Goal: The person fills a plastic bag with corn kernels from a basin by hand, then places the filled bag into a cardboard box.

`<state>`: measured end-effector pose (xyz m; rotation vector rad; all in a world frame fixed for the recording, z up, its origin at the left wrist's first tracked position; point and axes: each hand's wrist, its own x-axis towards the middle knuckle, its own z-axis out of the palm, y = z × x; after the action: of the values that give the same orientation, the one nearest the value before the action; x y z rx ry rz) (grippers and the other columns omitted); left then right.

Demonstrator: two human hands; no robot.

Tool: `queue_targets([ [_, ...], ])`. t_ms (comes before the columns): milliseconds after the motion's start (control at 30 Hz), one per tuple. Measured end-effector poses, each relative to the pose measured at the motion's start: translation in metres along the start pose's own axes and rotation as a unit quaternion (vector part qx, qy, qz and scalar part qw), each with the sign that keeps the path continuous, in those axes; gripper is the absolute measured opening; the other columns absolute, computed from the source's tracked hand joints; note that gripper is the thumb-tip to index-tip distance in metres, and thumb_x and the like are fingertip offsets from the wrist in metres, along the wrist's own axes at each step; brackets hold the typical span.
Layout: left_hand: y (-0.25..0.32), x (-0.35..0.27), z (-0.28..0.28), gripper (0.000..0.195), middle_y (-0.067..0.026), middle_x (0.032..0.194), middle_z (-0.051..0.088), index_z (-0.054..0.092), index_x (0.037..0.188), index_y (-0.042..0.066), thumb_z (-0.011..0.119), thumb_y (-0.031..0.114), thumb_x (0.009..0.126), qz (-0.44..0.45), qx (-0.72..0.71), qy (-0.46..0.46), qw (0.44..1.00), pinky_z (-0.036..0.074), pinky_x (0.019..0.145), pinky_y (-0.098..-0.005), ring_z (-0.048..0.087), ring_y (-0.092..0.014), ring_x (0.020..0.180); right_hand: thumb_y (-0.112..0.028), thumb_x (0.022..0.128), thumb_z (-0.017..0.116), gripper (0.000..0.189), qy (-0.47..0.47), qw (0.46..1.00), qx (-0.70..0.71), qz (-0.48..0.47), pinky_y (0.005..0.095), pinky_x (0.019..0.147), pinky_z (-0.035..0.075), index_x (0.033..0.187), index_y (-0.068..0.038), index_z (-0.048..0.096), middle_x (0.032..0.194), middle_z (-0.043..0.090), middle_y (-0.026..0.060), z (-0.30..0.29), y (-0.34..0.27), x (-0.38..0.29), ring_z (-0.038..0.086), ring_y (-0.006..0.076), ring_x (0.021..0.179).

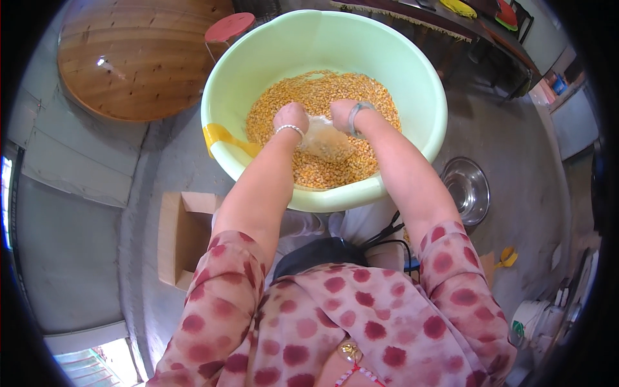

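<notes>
A large pale green plastic tub (411, 63) stands in front of me, its bottom covered with yellow corn kernels (329, 87). Over the corn, my left hand (291, 117) and my right hand (344, 115) grip the two sides of the top of a clear plastic bag (328, 140). The fingers are curled and mostly hidden behind the backs of the hands. Something pale shows through the bag, but I cannot tell whether it is corn inside or beneath. A yellow strip, perhaps tape or cloth (227, 135), lies over the tub's left rim.
An open cardboard box (169, 242) is on the floor at lower left, near a round wooden tabletop (130, 58) and a red stool (229, 26). Right of the tub lie a steel basin (466, 191) and a yellow scoop-like object (507, 257). A long table (483, 34) stands at upper right.
</notes>
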<state>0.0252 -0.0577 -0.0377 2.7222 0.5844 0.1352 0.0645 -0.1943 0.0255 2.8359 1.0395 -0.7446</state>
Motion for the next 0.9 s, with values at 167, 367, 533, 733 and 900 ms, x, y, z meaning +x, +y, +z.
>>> queue_targets([
  [167, -0.004, -0.004, -0.001, 0.014, -0.0129, 0.085, 0.060, 0.062, 0.079, 0.006, 0.053, 0.013, 0.071, -0.029, 0.028, 0.007, 0.999, 0.046, 0.072, -0.0332, 0.057, -0.026, 0.084, -0.006, 0.070, 0.045, 0.024, -0.088, 0.995, -0.040, 0.010, 0.0328, 0.067, 0.046, 0.087, -0.003, 0.061, 0.086, 0.061, 0.0139, 0.003, -0.002, -0.007, 0.060, 0.0242, 0.078],
  [367, 0.007, 0.002, -0.006, 0.015, -0.0129, 0.079, 0.060, 0.062, 0.076, 0.006, 0.052, 0.016, 0.071, -0.016, -0.025, 0.093, 0.995, 0.045, 0.069, -0.0356, 0.057, -0.028, 0.078, -0.005, 0.071, 0.045, 0.023, 0.021, 1.000, -0.009, 0.003, 0.0328, 0.063, 0.047, 0.087, -0.001, 0.061, 0.080, 0.061, 0.0134, 0.025, 0.018, 0.024, 0.060, 0.0220, 0.071],
  [533, 0.021, -0.002, -0.013, 0.016, -0.0136, 0.071, 0.059, 0.061, 0.072, 0.007, 0.051, 0.019, 0.071, 0.126, -0.162, 0.157, 0.966, 0.045, 0.066, -0.0369, 0.057, -0.028, 0.070, -0.006, 0.075, 0.046, 0.017, 0.089, 0.903, 0.418, -0.042, 0.0293, 0.038, 0.043, 0.087, 0.000, 0.058, 0.060, 0.057, 0.0101, 0.020, 0.013, 0.030, 0.053, 0.0160, 0.043],
  [733, 0.024, -0.010, -0.017, 0.013, -0.0124, 0.070, 0.059, 0.061, 0.074, 0.007, 0.054, 0.018, 0.069, 0.244, -0.213, 0.098, 0.941, 0.046, 0.063, -0.0360, 0.057, -0.028, 0.068, -0.016, 0.080, 0.049, 0.013, 0.036, 0.905, 0.424, -0.016, 0.0292, 0.034, 0.037, 0.074, -0.004, 0.049, 0.053, 0.050, 0.0069, 0.036, 0.017, 0.045, 0.048, 0.0158, 0.039],
  [900, 0.027, -0.007, -0.009, 0.023, -0.0135, 0.084, 0.060, 0.057, 0.092, 0.009, 0.056, 0.014, 0.070, 0.144, -0.205, -0.003, 0.968, 0.045, 0.069, -0.0349, 0.056, -0.029, 0.079, -0.018, 0.080, 0.051, 0.018, 0.115, 0.943, 0.307, -0.053, 0.0298, 0.041, 0.045, 0.084, -0.002, 0.057, 0.066, 0.058, 0.0072, 0.042, 0.033, 0.051, 0.056, 0.0173, 0.053],
])
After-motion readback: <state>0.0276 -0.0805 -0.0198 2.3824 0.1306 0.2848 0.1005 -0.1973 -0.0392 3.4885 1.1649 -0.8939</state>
